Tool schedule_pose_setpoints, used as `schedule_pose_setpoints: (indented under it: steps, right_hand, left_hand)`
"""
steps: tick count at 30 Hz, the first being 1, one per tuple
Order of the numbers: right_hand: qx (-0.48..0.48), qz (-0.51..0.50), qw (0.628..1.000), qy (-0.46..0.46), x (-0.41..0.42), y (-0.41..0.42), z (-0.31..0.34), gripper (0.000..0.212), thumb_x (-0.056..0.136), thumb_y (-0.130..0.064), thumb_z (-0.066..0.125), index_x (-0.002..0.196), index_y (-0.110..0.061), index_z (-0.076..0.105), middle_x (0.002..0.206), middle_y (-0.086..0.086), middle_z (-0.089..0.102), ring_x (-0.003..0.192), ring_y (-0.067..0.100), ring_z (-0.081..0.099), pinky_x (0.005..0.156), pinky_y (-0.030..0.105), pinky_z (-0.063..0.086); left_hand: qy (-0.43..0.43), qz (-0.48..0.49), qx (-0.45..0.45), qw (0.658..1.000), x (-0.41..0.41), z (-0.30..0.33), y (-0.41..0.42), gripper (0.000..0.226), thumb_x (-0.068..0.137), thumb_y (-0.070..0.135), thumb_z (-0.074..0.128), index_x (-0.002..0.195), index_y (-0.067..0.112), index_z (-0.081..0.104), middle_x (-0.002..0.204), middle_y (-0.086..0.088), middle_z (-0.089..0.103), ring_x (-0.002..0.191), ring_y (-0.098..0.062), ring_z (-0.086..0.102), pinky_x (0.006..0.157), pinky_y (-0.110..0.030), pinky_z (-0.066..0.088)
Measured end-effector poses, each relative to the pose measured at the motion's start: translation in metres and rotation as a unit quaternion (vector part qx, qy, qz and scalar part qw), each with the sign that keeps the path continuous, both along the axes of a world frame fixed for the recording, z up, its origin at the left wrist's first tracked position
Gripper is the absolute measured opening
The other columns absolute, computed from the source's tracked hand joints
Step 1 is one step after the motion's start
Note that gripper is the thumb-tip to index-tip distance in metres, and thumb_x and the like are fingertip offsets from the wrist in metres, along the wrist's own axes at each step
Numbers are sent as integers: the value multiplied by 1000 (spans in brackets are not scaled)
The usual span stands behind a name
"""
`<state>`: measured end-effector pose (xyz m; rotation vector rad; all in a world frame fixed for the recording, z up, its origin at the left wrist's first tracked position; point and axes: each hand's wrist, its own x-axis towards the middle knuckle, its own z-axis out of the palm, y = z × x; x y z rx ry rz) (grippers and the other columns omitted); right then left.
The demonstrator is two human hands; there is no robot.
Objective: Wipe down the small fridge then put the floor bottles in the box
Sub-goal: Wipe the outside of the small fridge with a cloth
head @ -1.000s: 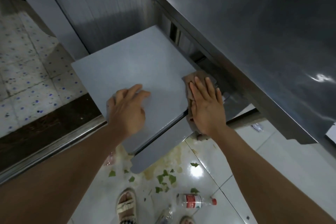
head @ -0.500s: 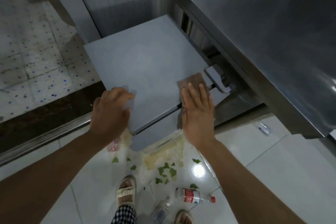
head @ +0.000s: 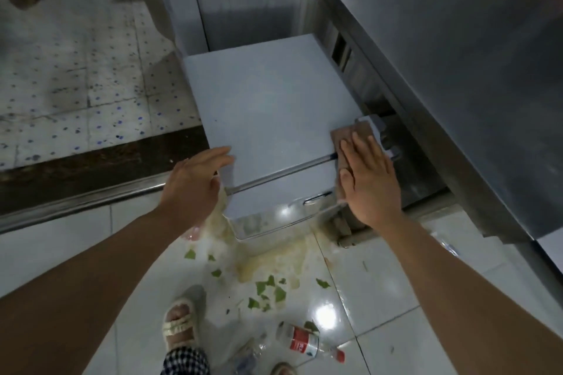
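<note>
Head view
Small fridge: one — pale grey, between wall and steel counter.
Left hand: fingers straight, resting on fridge top's front-left corner, holding nothing.
Right hand: flat, pressing one brown cloth at front-right corner.
Floor bottles: two — red-label bottle, clear crushed bottle, on white tiles near the feet.

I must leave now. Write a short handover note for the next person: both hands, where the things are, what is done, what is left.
Right hand: flat, pressing the brown cloth on the fridge's front right corner.
Left hand: open, resting on the front left corner.
Red-label bottle lies on the floor near the feet, a clear crushed one beside it.
Box: not in view.
Done: wiping under way.
Left: finish wiping, then box the bottles.
</note>
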<state>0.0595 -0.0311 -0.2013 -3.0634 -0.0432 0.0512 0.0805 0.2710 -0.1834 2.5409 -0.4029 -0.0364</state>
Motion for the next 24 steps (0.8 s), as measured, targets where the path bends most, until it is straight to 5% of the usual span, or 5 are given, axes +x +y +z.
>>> schedule_pose_setpoints:
  steps: [8, 18, 24]
  right_hand:
    - [147, -29, 984, -100, -24, 88, -10, 42, 95, -22, 32, 129, -10, 51, 148, 7, 39, 143, 30, 22, 116, 52, 18]
    - [200, 28, 974, -105, -52, 188, -3, 44, 90, -20, 40, 132, -15, 52, 145, -1, 42, 143, 22, 23, 118, 41, 14]
    - [44, 202, 976, -69, -56, 202, -10, 52, 72, -11, 62, 123, -18, 60, 133, -3, 52, 137, 20, 31, 116, 36, 8]
  left_hand:
    - [24, -19, -43, 999, 5, -9, 13, 49, 83, -9, 52, 128, 11, 56, 142, -1, 46, 132, -14, 42, 113, -33, 30]
    - [31, -56, -70, 996, 11, 5, 46, 50, 81, -7, 54, 127, 11, 54, 133, -4, 54, 124, -16, 49, 107, -23, 34]
    - [45, -71, -63, 994, 8, 16, 52, 49, 80, -5, 55, 126, 11, 55, 132, -4, 55, 126, -19, 47, 108, -35, 36]
